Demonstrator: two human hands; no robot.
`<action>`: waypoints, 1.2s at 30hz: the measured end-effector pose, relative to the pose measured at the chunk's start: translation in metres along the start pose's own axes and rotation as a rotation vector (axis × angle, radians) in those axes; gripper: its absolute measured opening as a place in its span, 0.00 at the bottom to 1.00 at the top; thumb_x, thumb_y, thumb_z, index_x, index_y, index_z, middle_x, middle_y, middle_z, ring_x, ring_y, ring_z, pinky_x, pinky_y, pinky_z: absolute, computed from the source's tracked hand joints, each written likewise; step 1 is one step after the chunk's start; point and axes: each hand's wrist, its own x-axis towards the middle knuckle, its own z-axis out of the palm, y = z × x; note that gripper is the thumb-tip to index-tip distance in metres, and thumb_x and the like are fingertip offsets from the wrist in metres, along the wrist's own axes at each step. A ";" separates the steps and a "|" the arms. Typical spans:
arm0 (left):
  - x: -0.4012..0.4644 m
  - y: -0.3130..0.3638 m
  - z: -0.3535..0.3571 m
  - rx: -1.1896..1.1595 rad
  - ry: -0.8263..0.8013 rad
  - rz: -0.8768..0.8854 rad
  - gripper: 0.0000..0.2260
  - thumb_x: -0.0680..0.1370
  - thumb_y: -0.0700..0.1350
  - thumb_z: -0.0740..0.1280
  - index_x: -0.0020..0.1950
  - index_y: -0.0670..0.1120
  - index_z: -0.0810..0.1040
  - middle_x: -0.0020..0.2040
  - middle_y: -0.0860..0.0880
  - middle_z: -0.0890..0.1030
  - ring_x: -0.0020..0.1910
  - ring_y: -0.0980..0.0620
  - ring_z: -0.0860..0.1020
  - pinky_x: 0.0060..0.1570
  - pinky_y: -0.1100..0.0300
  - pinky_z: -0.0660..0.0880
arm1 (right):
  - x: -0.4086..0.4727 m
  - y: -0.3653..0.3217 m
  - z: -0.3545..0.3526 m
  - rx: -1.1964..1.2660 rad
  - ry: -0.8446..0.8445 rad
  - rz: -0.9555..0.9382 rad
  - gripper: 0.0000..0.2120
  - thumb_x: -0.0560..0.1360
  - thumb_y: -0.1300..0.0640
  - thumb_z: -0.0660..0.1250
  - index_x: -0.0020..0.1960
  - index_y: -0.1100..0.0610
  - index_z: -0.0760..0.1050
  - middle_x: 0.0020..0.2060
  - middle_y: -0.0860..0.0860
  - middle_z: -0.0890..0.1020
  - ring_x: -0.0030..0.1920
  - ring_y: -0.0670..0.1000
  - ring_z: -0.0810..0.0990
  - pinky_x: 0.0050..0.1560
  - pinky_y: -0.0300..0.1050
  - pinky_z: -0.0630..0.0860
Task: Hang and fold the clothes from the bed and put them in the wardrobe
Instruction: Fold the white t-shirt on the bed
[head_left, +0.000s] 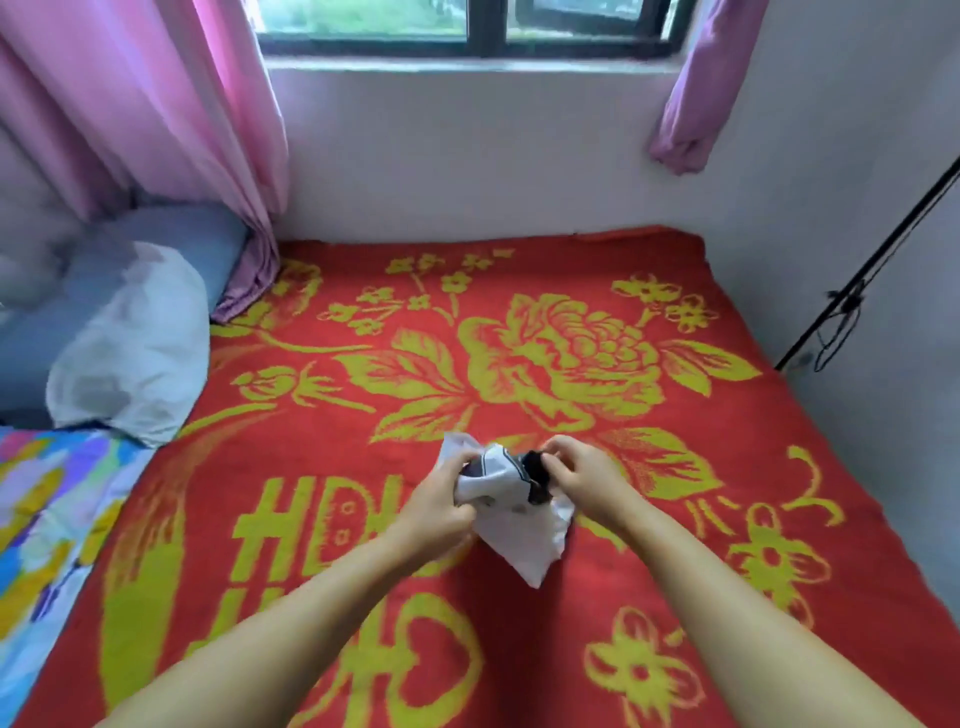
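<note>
A small white garment with black trim (524, 530) is bunched up just above the middle of the red and yellow flowered bedspread (519, 338). My left hand (439, 512) grips its left side with curled fingers. My right hand (579, 475) pinches the black part at its upper right edge. A loose white corner hangs down between my forearms, touching the bedspread. No wardrobe and no hanger are in view.
A white pillow (132, 348) and a blue pillow (171, 244) lie at the left of the bed, with a colourful patterned blanket (47, 519) below them. Pink curtains (156, 104) hang at the left of the window. A black rod (872, 270) leans on the right wall.
</note>
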 end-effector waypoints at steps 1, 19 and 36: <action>0.001 0.015 -0.022 -0.002 0.021 0.024 0.31 0.61 0.41 0.56 0.64 0.50 0.71 0.55 0.50 0.76 0.47 0.53 0.75 0.44 0.65 0.73 | 0.004 -0.023 -0.027 0.063 0.084 -0.022 0.06 0.79 0.60 0.61 0.49 0.60 0.76 0.39 0.51 0.78 0.40 0.49 0.74 0.36 0.38 0.65; -0.011 0.245 -0.204 -0.101 0.509 0.523 0.10 0.80 0.40 0.62 0.38 0.44 0.68 0.31 0.51 0.68 0.31 0.54 0.65 0.30 0.66 0.63 | -0.052 -0.281 -0.243 -0.058 0.368 -0.545 0.07 0.78 0.56 0.65 0.41 0.48 0.75 0.30 0.41 0.76 0.31 0.41 0.71 0.36 0.34 0.68; -0.017 0.296 -0.265 0.602 0.425 0.782 0.08 0.79 0.46 0.66 0.43 0.42 0.79 0.35 0.49 0.77 0.36 0.50 0.74 0.39 0.58 0.70 | -0.063 -0.259 -0.282 -0.574 0.293 -0.234 0.19 0.80 0.54 0.63 0.29 0.48 0.68 0.25 0.44 0.72 0.28 0.47 0.68 0.29 0.34 0.64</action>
